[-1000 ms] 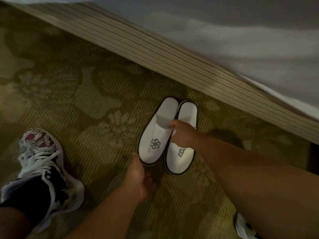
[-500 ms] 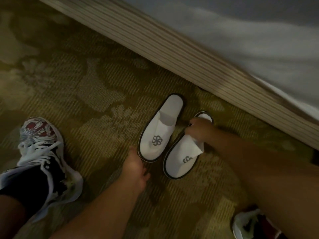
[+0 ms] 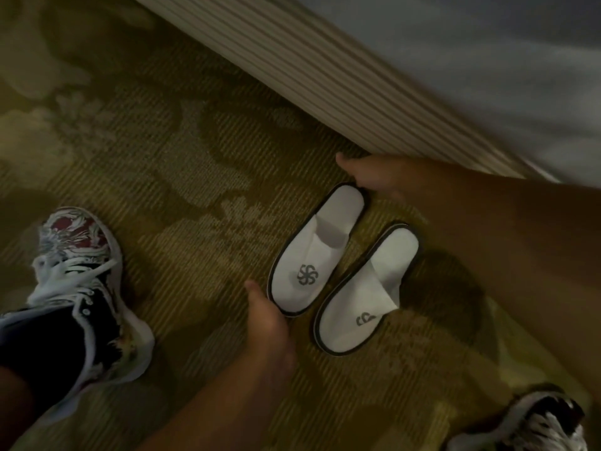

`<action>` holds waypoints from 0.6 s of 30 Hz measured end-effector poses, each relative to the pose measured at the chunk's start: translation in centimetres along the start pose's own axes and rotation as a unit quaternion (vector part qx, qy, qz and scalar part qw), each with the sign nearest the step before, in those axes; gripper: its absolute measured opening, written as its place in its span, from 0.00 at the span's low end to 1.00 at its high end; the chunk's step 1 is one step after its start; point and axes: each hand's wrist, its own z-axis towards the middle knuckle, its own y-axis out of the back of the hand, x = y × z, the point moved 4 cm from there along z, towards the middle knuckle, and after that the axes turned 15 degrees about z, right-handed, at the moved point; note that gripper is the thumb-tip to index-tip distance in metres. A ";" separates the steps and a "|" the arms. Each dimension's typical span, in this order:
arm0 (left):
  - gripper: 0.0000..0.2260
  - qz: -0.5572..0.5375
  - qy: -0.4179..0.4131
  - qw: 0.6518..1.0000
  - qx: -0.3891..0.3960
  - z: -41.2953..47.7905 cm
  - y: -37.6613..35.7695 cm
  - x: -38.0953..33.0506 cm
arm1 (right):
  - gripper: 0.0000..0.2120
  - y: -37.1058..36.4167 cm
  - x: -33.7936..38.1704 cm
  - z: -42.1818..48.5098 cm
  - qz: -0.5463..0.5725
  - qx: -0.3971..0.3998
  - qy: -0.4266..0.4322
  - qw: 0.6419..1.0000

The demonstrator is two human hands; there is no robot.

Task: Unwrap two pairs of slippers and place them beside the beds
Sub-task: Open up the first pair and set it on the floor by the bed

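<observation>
Down close, the left sneaker and right sneaker stand on the carpet. The left hand is against the toe of the left slipper, its fingers hidden, so I can't tell the grip. The right slipper lies flat just beside it, and farther out the right hand touches the left slipper's heel, thumb spread wide, fingers too blurred to call a pinch, right by the bed.
</observation>
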 end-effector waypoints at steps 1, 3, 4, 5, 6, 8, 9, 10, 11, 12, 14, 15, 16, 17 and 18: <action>0.38 -0.004 -0.002 1.000 -0.001 0.0 0.0 -0.1 | 0.47 -0.1 0.1 0.1 -0.002 0.004 -0.001 1.000; 0.38 -0.003 0.003 1.000 -0.007 0.1 0.1 -0.3 | 0.48 0.0 0.3 0.3 -0.007 -0.007 0.005 1.000; 0.39 -0.002 0.007 1.000 -0.008 0.1 0.1 -0.5 | 0.47 0.1 0.4 0.3 -0.007 -0.012 0.007 1.000; 0.39 -0.003 0.009 1.000 -0.007 0.1 0.2 -0.6 | 0.46 0.1 0.4 0.3 -0.006 -0.010 0.005 1.000; 0.39 -0.002 0.009 1.000 -0.006 0.1 0.2 -0.9 | 0.46 0.1 0.5 0.3 -0.008 -0.004 0.003 1.000; 0.39 -0.010 0.012 1.000 -0.011 0.1 0.3 -1.3 | 0.46 0.1 0.6 0.3 -0.011 0.010 -0.002 1.000; 0.39 -0.015 0.015 1.000 -0.017 0.2 0.5 -1.4 | 0.46 0.0 0.6 0.3 -0.011 0.014 -0.002 1.000; 0.40 -0.015 0.018 0.999 -0.024 0.2 0.6 -1.5 | 0.46 -0.1 0.8 0.2 -0.014 0.016 0.000 1.000; 0.40 -0.010 0.019 0.999 -0.033 0.3 0.8 -1.6 | 0.46 -0.2 1.0 0.1 -0.020 0.017 0.006 1.000; 0.41 -0.002 0.019 0.999 -0.042 0.3 0.9 -1.7 | 0.46 -0.5 1.3 0.1 -0.030 0.014 0.015 0.999; 0.41 0.002 0.018 0.998 -0.054 0.5 1.2 -2.0 | 0.45 -1.1 2.0 0.2 -0.060 0.007 0.038 0.997; 0.41 0.002 0.019 0.998 -0.059 0.5 1.3 -2.2 | 0.45 -1.4 2.4 0.2 -0.074 0.006 0.046 0.996; 0.41 -0.002 0.022 0.998 -0.061 0.6 1.3 -2.3 | 0.45 -1.7 2.7 0.2 -0.086 0.004 0.049 0.995; 0.41 -0.006 0.023 0.998 -0.060 0.6 1.4 -2.4 | 0.45 -1.9 3.0 0.3 -0.093 0.004 0.046 0.995; 0.41 -0.014 0.023 0.998 -0.060 0.7 1.3 -2.5 | 0.46 -2.0 3.1 0.4 -0.097 0.002 0.041 0.994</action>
